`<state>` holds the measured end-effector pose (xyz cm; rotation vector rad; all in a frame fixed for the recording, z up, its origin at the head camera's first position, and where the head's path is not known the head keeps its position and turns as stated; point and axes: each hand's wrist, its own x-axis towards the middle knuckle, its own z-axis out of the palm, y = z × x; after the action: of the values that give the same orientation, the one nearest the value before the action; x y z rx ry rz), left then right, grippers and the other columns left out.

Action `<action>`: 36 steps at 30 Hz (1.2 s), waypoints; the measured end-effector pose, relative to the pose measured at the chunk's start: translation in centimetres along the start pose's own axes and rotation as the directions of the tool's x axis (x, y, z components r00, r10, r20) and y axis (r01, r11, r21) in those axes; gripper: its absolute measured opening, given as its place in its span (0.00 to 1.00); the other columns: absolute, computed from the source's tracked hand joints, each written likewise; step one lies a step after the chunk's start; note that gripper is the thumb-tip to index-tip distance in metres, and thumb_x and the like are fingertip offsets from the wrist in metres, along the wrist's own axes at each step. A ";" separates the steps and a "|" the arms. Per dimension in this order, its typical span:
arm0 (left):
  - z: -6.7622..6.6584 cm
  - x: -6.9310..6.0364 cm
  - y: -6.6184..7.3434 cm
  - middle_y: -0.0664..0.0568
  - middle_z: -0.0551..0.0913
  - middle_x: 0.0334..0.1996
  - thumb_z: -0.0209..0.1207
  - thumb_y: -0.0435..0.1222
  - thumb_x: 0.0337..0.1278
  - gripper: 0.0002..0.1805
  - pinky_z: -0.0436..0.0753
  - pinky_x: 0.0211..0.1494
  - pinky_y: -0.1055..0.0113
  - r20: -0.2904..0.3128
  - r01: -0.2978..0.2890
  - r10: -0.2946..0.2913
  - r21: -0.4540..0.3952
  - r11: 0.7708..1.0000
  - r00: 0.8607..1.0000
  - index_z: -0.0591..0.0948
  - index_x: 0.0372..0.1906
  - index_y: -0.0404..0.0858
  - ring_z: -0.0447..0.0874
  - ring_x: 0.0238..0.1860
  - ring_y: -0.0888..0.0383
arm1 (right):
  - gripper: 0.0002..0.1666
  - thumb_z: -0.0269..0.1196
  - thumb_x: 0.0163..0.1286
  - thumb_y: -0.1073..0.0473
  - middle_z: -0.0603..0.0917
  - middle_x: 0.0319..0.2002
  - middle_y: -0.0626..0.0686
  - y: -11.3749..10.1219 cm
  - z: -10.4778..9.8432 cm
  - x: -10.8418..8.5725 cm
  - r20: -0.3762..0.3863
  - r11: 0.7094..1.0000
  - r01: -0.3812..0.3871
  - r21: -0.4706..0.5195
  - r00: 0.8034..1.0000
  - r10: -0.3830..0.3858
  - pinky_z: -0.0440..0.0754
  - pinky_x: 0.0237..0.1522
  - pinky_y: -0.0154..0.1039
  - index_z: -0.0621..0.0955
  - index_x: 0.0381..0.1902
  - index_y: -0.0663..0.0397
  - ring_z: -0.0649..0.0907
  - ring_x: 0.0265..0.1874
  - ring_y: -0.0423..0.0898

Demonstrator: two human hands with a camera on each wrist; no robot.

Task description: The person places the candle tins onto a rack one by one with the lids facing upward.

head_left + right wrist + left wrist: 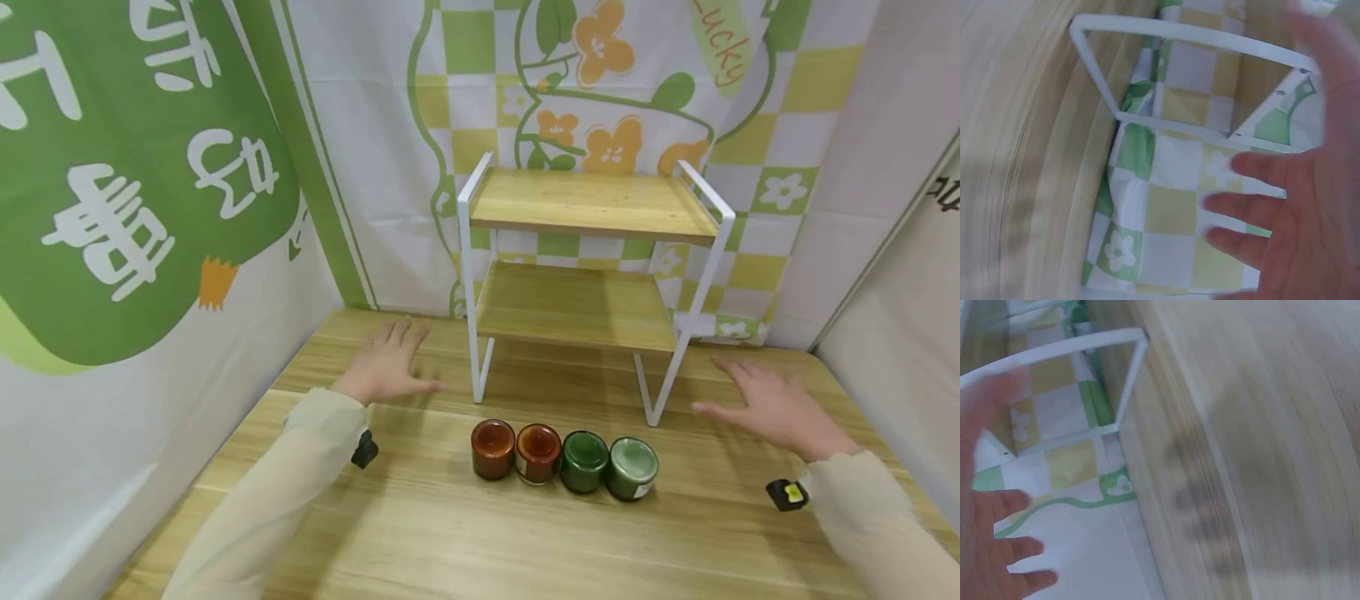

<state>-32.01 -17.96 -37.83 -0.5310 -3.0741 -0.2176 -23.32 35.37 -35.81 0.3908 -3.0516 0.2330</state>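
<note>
- Standing in a row on the desk (450, 542), just in front of the two-tier rack (585, 227), four jars are seen: running rightward along the rack's front, a red-brown jar (493, 450), an amber-brown jar (538, 454), a dark green jar (585, 461) and a pale green jar (632, 468).
- All four are set close beside one another, in roughly one line before the rack; whether their sides touch cannot be told.
- As for progress, the lining-up is judged to be done, since a single tidy row is formed in front of the rack.
- No jar is carried on the rack's upper board (588, 196) or lower board (573, 312); whether any placing is left to be done cannot be told from how things lie.
- The left grip is released: the left hand (386, 367) is held out to the left of the rack, fingers spread, and nothing is grasped.
- The right grip is likewise released: the right hand (776, 406) is held out to the right of the rack, fingers extended and thumb apart, with nothing grasped.
- Neither the rack nor any jar is touched by either hand; whether the desk is touched cannot be told.
</note>
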 end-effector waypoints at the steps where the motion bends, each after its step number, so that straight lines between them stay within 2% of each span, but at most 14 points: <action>1: 0.0 0.1 -0.1 0.37 0.50 0.75 0.52 0.77 0.42 0.60 0.51 0.73 0.31 0.003 -0.011 0.011 -0.026 1.000 1.000 0.53 0.76 0.46 0.49 0.73 0.34 | 0.54 0.54 0.66 0.28 0.63 0.67 0.74 0.0 -0.1 -0.1 0.005 1.000 -0.004 0.030 1.000 0.004 0.53 0.60 0.81 0.58 0.73 0.62 0.64 0.63 0.75; 3: 0.0 0.3 -0.2 0.38 0.59 0.72 0.58 0.70 0.47 0.54 0.62 0.71 0.37 0.012 -0.039 0.040 -0.096 0.995 0.999 0.60 0.74 0.42 0.59 0.70 0.37 | 0.50 0.54 0.67 0.29 0.69 0.64 0.73 0.0 -0.3 -0.4 0.010 0.995 -0.020 0.095 1.000 0.019 0.66 0.57 0.75 0.63 0.70 0.63 0.69 0.60 0.72; 6: 0.1 0.6 -0.6 0.40 0.70 0.66 0.63 0.58 0.53 0.43 0.73 0.66 0.43 0.034 -0.066 0.076 -0.244 0.968 0.997 0.67 0.69 0.39 0.70 0.65 0.40 | 0.43 0.55 0.69 0.33 0.74 0.60 0.69 0.2 -0.3 -0.8 -0.005 0.976 -0.043 0.214 0.999 0.045 0.75 0.50 0.68 0.68 0.67 0.61 0.74 0.57 0.69; 8: 0.2 0.8 -0.7 0.42 0.75 0.62 0.63 0.52 0.55 0.36 0.77 0.63 0.47 0.046 -0.074 0.094 -0.338 0.938 0.994 0.70 0.66 0.39 0.74 0.61 0.43 | 0.37 0.57 0.70 0.37 0.78 0.57 0.66 0.2 -0.2 -1.1 -0.039 0.960 -0.041 0.277 0.998 0.054 0.81 0.48 0.59 0.71 0.64 0.59 0.79 0.52 0.63; 10: 0.2 0.9 -0.8 0.42 0.78 0.58 0.63 0.49 0.58 0.32 0.79 0.59 0.50 0.048 -0.084 0.114 -0.418 0.905 0.992 0.73 0.64 0.39 0.77 0.58 0.45 | 0.31 0.59 0.70 0.41 0.81 0.53 0.63 0.2 -0.1 -1.4 -0.075 0.940 -0.024 0.340 0.996 0.052 0.84 0.45 0.46 0.74 0.60 0.58 0.83 0.47 0.52; 12: 0.2 0.9 -0.7 0.41 0.80 0.55 0.62 0.47 0.59 0.28 0.81 0.57 0.53 0.055 -0.077 0.118 -0.486 0.871 0.991 0.74 0.63 0.39 0.78 0.55 0.47 | 0.25 0.60 0.71 0.45 0.84 0.49 0.59 -0.1 0.1 -1.8 -0.114 0.919 0.003 0.394 0.992 0.045 0.83 0.40 0.34 0.76 0.57 0.56 0.83 0.42 0.39; 14: 0.3 1.0 -0.6 0.41 0.80 0.54 0.62 0.45 0.61 0.27 0.82 0.55 0.55 0.056 -0.082 0.134 -0.548 0.832 0.989 0.74 0.62 0.39 0.79 0.54 0.49 | 0.21 0.60 0.71 0.49 0.84 0.47 0.54 -0.4 0.3 -2.0 -0.148 0.886 0.039 0.461 0.988 0.033 0.82 0.37 0.28 0.76 0.55 0.57 0.81 0.39 0.31; 16: 0.6 1.2 -0.5 0.40 0.80 0.53 0.62 0.43 0.61 0.26 0.83 0.55 0.56 0.052 -0.087 0.149 -0.609 0.788 0.987 0.74 0.62 0.38 0.80 0.53 0.49 | 0.18 0.60 0.72 0.54 0.84 0.46 0.46 -0.9 0.7 -2.3 -0.175 0.848 0.083 0.524 0.984 0.012 0.81 0.37 0.25 0.76 0.55 0.57 0.80 0.39 0.26; 20: 1.2 1.5 -0.1 0.40 0.81 0.53 0.62 0.38 0.61 0.25 0.83 0.56 0.56 0.031 -0.099 0.169 -0.704 0.703 0.985 0.74 0.62 0.35 0.80 0.53 0.48 | 0.16 0.58 0.72 0.62 0.81 0.45 0.33 -1.9 1.7 -2.6 -0.201 0.749 0.174 0.640 0.978 -0.055 0.82 0.40 0.25 0.75 0.55 0.59 0.81 0.42 0.29; 24: 1.7 1.8 0.4 0.39 0.79 0.54 0.61 0.34 0.61 0.24 0.81 0.59 0.55 0.012 -0.098 0.166 -0.765 0.637 0.986 0.73 0.62 0.33 0.79 0.54 0.46 | 0.16 0.57 0.71 0.67 0.82 0.46 0.34 -2.8 2.6 -2.6 -0.211 0.646 0.236 0.726 0.970 -0.118 0.84 0.43 0.26 0.74 0.55 0.64 0.82 0.44 0.31; 26: 1.9 2.0 0.7 0.38 0.78 0.55 0.61 0.33 0.61 0.24 0.80 0.61 0.54 0.013 -0.083 0.152 -0.791 0.606 0.988 0.73 0.62 0.33 0.78 0.55 0.45 | 0.16 0.57 0.70 0.69 0.82 0.46 0.35 -3.2 3.0 -2.5 -0.224 0.612 0.263 0.746 0.964 -0.142 0.84 0.43 0.26 0.73 0.55 0.68 0.82 0.45 0.31; 28: 2.2 2.2 0.9 0.36 0.77 0.57 0.61 0.32 0.61 0.23 0.79 0.63 0.53 0.011 -0.071 0.137 -0.815 0.574 0.990 0.73 0.61 0.33 0.77 0.56 0.44 | 0.16 0.57 0.70 0.71 0.82 0.46 0.35 -3.4 3.4 -2.5 -0.232 0.594 0.281 0.754 0.960 -0.159 0.84 0.44 0.26 0.73 0.55 0.69 0.81 0.45 0.31; 36: 3.4 3.0 1.3 0.30 0.73 0.59 0.60 0.29 0.61 0.24 0.76 0.66 0.53 -0.006 -0.051 0.095 -0.882 0.469 0.995 0.71 0.61 0.30 0.76 0.57 0.45 | 0.17 0.58 0.69 0.72 0.81 0.48 0.36 -3.7 4.8 -2.4 -0.230 0.568 0.315 0.761 0.948 -0.218 0.83 0.45 0.27 0.72 0.54 0.72 0.81 0.47 0.33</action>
<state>-34.39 -15.21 -40.91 -0.6465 -2.6840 -1.8816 -20.24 31.65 -40.20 0.8274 -2.5192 1.5498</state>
